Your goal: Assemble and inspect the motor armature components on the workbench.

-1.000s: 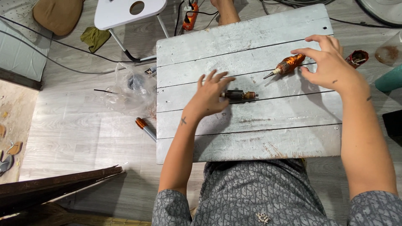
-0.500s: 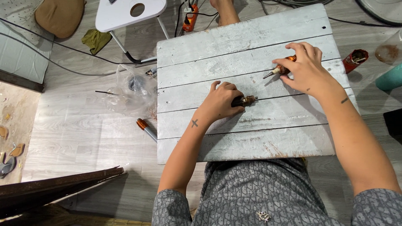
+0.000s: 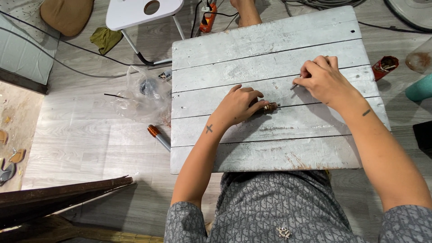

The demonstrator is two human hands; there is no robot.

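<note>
Small copper-wound motor rotor with a metal shaft [image 3: 269, 107] lies on the white-painted plank board [image 3: 270, 40], pinched under the left hand's [image 3: 236, 107] fingertips; shaft end pokes out to the right. Left palm down, wrist low on the planks. Right hand [image 3: 325, 82] curled closed over a second piece, only a thin metal tip [image 3: 294, 86] showing at its left edge.

Left hand [image 3: 237, 106]: closed over a small motor armature [image 3: 270, 107], its end poking out past the fingers.
Right hand [image 3: 325, 82]: curled around a thin metal shaft [image 3: 294, 86].
Surface: grey plank board [image 3: 270, 45].
</note>
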